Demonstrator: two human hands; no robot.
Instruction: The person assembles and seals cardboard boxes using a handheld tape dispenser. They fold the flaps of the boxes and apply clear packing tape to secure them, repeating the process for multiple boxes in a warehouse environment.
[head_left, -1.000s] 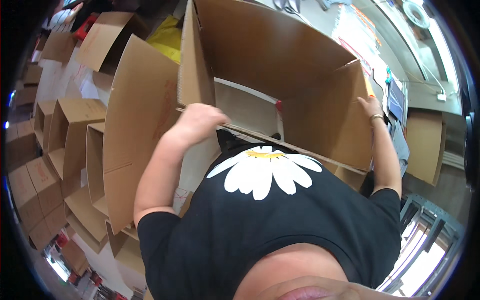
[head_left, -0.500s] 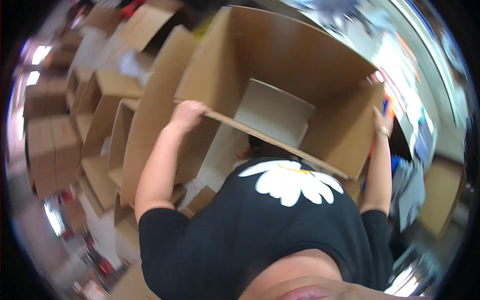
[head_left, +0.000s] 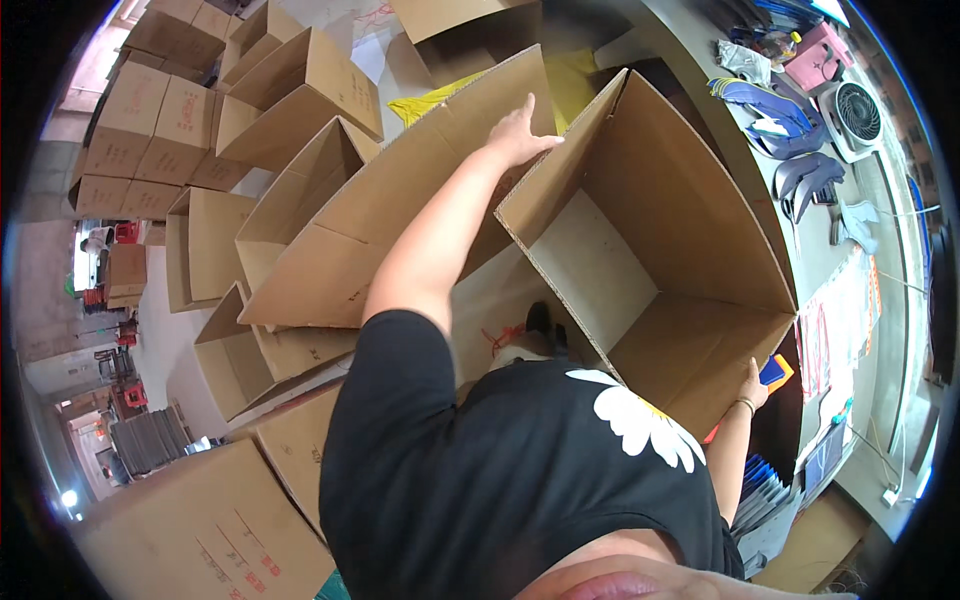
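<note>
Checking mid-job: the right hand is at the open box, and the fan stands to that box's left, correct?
Not left: the head view shows the fan to the right of the open box. The right hand is at that box, as you said.

The box (head_left: 690, 190) gapes open; a cardboard panel (head_left: 350, 240) bars its left

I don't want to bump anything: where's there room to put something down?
The floor has a bare strip between the open boxes and the red stools. The counter is crowded around the fan.
</note>
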